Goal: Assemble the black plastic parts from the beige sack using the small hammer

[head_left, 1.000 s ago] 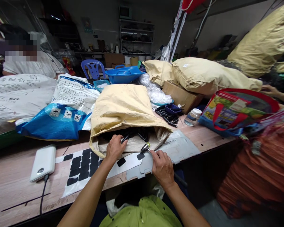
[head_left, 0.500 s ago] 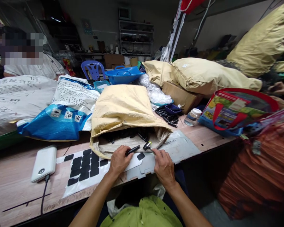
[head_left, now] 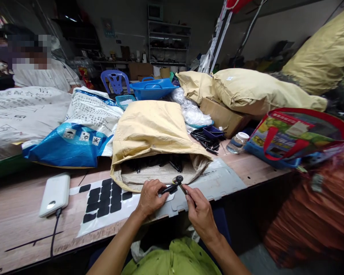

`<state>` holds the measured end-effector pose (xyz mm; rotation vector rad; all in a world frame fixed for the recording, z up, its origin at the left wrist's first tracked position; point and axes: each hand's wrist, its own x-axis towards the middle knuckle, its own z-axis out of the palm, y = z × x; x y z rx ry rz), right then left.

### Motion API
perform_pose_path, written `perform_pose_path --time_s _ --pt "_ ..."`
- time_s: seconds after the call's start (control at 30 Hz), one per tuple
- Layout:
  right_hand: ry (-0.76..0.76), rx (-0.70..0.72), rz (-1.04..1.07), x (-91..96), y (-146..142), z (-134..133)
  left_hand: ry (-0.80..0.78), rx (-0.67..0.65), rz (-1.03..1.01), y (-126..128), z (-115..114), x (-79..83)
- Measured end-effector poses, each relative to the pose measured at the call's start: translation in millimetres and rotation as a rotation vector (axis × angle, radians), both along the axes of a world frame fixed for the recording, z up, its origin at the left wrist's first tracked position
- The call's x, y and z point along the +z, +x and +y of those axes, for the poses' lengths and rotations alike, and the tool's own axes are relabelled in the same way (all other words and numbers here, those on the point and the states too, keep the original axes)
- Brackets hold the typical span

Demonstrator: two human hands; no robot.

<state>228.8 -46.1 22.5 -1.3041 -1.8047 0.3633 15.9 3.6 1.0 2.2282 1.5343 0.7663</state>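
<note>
My left hand (head_left: 150,196) is closed around a slim black pen-shaped piece (head_left: 169,188), whose tip points right. My right hand (head_left: 200,209) grips the thin handle of a small hammer (head_left: 179,179) with a dark round head. The hammer's head is over the end of the black piece; I cannot tell whether they touch. Right behind both hands lies a beige woven sack (head_left: 151,131), its open mouth toward me and many black pieces (head_left: 176,165) inside. A white sheet with black rounded squares (head_left: 104,200) lies left of my left hand. Under the tools is a grey board (head_left: 220,179).
A white power bank (head_left: 55,194) with a cable lies at left. Blue-and-white sacks (head_left: 71,141) stand behind it. Loose black pieces (head_left: 208,140), a lidded jar (head_left: 237,143) and a colourful bag (head_left: 289,133) line the right. A person (head_left: 43,76) sits at far left.
The hammer and the black piece have come together: the hammer's head has moved over the piece's end. Both hands keep their grip. The view has shifted slightly.
</note>
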Motion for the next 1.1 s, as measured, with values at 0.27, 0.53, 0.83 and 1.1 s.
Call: perform_pose_path --time_s 0.27,0.53,0.83,1.1 --pt "-0.010 0.019 -0.080 -4.3 -2 -2 -0.035 0.016 -0.022 -1 1 2.4" --pt "-0.002 0.049 -0.098 -3.6 -6 -4 -0.046 0.012 -0.063 -2 3 2.1" --pt "0.012 0.106 -0.074 4.7 -15 -6 -0.044 0.020 -0.095 -2 4 0.5" --pt "-0.044 0.042 -0.131 4.5 -4 7 -0.038 0.036 -0.140 0 3 -0.4"
